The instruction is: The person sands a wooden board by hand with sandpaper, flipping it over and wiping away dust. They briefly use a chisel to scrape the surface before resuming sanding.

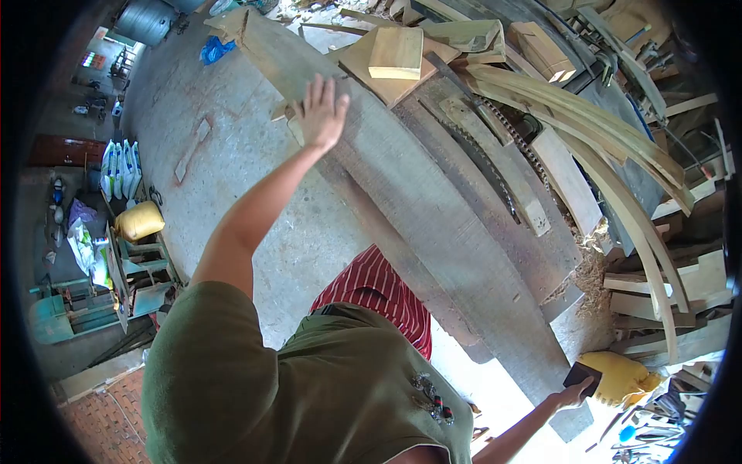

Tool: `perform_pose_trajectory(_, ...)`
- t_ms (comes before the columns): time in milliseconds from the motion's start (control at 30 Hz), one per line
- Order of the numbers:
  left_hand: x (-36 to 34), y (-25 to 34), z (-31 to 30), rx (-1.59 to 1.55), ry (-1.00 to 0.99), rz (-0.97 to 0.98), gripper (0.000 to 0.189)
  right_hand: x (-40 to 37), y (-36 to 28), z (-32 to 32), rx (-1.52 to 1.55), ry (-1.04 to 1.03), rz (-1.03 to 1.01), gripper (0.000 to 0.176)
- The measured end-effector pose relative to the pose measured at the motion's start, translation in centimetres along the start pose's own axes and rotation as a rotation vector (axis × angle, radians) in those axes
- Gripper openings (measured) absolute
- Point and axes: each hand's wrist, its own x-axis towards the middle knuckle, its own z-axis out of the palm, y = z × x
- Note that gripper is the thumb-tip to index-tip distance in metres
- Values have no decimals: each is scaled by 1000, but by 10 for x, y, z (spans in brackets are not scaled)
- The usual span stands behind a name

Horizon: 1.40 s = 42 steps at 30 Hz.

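L hand [321,116] lies flat, fingers spread, on the far part of the plank [440,209]. R hand [573,396] is closed round a dark block [581,377] by the near end. Plank runs diag, long and thick. I judge it heavy, stiff, rough-faced, so best to grip the edges near both ends.

Head-worn view (fisheye) faces steeply down; close over the plank [433,201].

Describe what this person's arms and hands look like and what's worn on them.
Both arms are bare. The left hand has no glove or watch showing; an olive-green short sleeve covers that shoulder. The right hand is gloveless too.
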Motion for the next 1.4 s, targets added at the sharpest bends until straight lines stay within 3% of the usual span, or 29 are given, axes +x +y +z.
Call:
perform_pose_trajectory(33,-19,7,-2,44,-51,105,71,-25,-19,0,6,-4,-3,46)
perform_pose_trajectory(67,-35,11,-5,90,-103,214,73,-48,-33,-2,-22,-39,-341,38)
perform_pose_trajectory(167,-66,21,-17,72,-145,275,73,-129,-88,9,-100,-90,-1217,23)
perform_pose_trajectory(300,-96,31,-18,50,-137,309,72,-219,-114,30,-90,-597,-1502,37)
perform_pose_trajectory(367,-124,43,-23,53,-166,315,73,-257,-114,37,-164,-600,-1690,47)
perform_pose_trajectory(567,-157,59,-25,53,-171,310,74,-290,-91,59,-172,-778,-1680,61)
perform_pose_trajectory(633,-159,60,-21,50,-128,326,72,-286,-88,57,-149,-863,-1588,67)
perform_pose_trajectory(733,-162,61,-10,-133,34,320,64,-285,-86,57,-142,-859,-1587,67)
perform_pose_trajectory(900,-164,65,-5,-217,127,299,60,-286,-93,53,-143,-884,-1603,70)
perform_pose_trajectory(1000,-165,64,-6,-192,98,291,59,-285,-99,52,-269,-1015,-1673,59)
perform_pose_trajectory(1033,-165,63,-8,-187,105,283,59,-284,-109,51,-262,-1019,-1682,59)
perform_pose_trajectory(1100,-166,63,-10,-238,90,307,59,-277,-133,40,-430,-1247,-1671,63)
perform_pose_trajectory(1167,-167,66,-11,-273,72,292,59,-274,-164,43,-411,-1286,-1655,56)
perform_pose_trajectory(1233,-168,66,-12,-238,71,282,59,-282,-212,59,-545,-1538,-1394,44)
perform_pose_trajectory(1267,-167,66,-11,-261,66,276,60,-288,-220,79,-276,-1351,-1566,29)
perform_pose_trajectory(1333,-165,67,-13,-256,58,291,60,-312,-248,139,64,-1381,-1337,21)
perform_pose_trajectory(1400,-165,65,-13,-257,33,275,61,-342,-277,204,159,-1190,-1418,17)
